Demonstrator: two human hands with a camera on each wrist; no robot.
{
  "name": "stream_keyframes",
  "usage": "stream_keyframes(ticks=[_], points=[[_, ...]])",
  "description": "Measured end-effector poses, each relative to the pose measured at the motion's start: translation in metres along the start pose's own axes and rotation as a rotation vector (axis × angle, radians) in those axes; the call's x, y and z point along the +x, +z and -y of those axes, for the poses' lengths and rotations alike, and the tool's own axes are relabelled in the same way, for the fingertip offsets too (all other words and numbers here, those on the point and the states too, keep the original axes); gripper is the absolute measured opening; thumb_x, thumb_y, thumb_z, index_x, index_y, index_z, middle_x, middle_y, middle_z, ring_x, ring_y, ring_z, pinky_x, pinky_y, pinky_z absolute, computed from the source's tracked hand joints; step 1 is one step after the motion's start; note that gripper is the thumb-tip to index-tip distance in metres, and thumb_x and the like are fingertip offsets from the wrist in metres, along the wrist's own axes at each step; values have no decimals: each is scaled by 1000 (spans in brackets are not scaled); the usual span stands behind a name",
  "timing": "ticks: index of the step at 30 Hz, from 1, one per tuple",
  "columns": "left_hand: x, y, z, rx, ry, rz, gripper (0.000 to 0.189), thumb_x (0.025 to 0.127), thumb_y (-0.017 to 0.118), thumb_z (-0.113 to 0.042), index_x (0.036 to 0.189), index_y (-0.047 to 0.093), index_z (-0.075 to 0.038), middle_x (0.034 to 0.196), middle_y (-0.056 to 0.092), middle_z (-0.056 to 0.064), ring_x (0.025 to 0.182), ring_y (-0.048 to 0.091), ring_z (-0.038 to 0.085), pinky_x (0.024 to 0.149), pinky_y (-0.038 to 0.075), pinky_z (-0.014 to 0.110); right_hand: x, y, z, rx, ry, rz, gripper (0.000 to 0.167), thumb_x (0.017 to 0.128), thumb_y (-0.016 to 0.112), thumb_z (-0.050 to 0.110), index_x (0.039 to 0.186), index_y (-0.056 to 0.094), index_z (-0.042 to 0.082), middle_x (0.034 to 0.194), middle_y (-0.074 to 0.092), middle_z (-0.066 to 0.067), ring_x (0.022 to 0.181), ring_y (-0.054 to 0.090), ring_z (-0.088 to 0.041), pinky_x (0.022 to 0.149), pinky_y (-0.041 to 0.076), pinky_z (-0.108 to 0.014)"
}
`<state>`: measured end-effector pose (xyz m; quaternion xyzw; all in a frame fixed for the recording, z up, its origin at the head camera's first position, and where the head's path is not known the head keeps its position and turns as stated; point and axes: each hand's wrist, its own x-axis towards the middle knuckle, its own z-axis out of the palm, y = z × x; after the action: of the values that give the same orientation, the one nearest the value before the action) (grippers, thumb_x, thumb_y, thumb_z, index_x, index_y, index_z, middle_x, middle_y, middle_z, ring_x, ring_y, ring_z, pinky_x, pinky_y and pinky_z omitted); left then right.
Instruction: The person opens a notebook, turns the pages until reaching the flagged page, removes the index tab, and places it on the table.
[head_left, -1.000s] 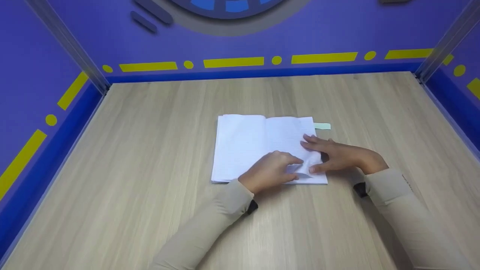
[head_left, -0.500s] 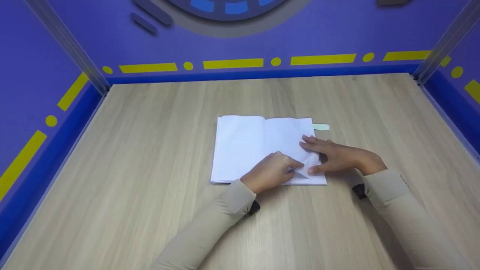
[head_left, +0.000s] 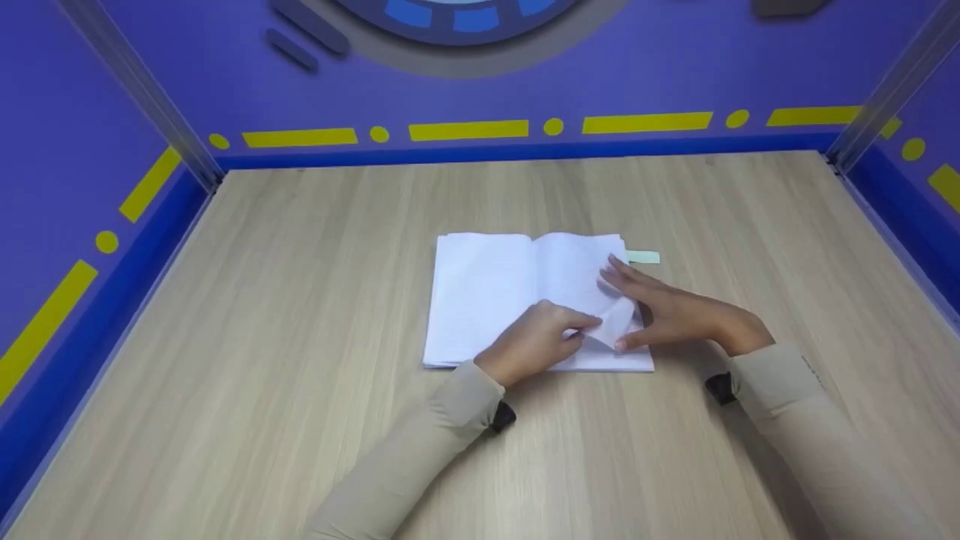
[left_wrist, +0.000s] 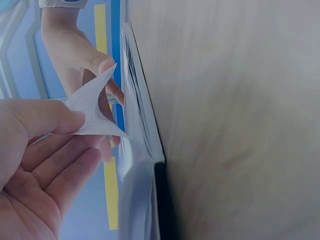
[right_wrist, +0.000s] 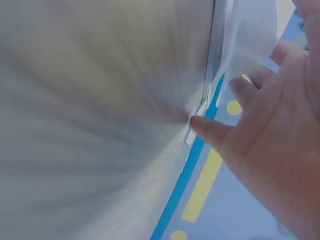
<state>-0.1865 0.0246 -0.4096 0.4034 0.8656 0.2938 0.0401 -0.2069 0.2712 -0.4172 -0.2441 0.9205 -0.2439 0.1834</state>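
Note:
An open notebook (head_left: 480,292) with white lined pages lies on the table. My left hand (head_left: 536,339) reaches over its lower middle and pinches the corner of a right-hand page (head_left: 616,319) between thumb and fingers. In the left wrist view that page (left_wrist: 95,107) is lifted and bent up from the stack. My right hand (head_left: 675,315) is at the notebook's right edge, fingers spread beside the raised page. In the right wrist view one finger of the right hand (right_wrist: 275,125) points down near the notebook's edge. A pale green tab (head_left: 643,256) sticks out at the upper right.
The notebook lies on a wood-grain table (head_left: 300,300). Blue walls (head_left: 660,60) with yellow dashes and dots stand behind and on both sides. Each wrist carries a black strap-mounted piece (head_left: 502,416) under a beige sleeve (head_left: 420,465).
The page corner has come up higher and folds over toward the left, drawn by my left hand, which has shifted slightly left. My right hand's upper fingers have risen a little.

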Motion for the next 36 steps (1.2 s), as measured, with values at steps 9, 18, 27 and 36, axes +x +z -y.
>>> stream_keyframes(ticks=[9, 18, 27, 36], points=[[-10, -1, 2, -100, 16, -142, 29, 89, 60, -1, 116, 70, -7, 116, 70, 4, 111, 63, 9, 94, 49, 18, -1, -4, -5, 73, 40, -99, 126, 72, 80, 48, 154, -11, 17, 162, -13, -8, 149, -9, -33, 117, 7, -60], [-16, -4, 6, -292, 3, -349, 36, 89, 58, 4, 124, 61, 2, 122, 66, 14, 108, 66, 16, 90, 50, 16, -2, -8, -8, 138, 74, -155, 132, 72, 81, 45, 151, -20, 13, 161, -18, -9, 149, -10, -34, 116, 7, -60], [-23, -25, 14, -519, -147, -573, 43, 82, 66, 3, 125, 62, -1, 116, 68, 17, 91, 69, 17, 78, 55, 19, -2, -8, -9, 115, 62, -119, 130, 73, 80, 47, 152, -18, 14, 161, -15, -11, 149, -7, -34, 117, 8, -59], [-35, -47, 36, -689, -278, -683, 40, 81, 71, 1, 120, 64, 1, 99, 72, 17, 90, 68, 13, 76, 52, 18, -3, -5, -6, 52, 77, -43, 126, 71, 77, 55, 154, -10, 17, 162, -6, -12, 149, 0, -32, 118, 12, -55]])
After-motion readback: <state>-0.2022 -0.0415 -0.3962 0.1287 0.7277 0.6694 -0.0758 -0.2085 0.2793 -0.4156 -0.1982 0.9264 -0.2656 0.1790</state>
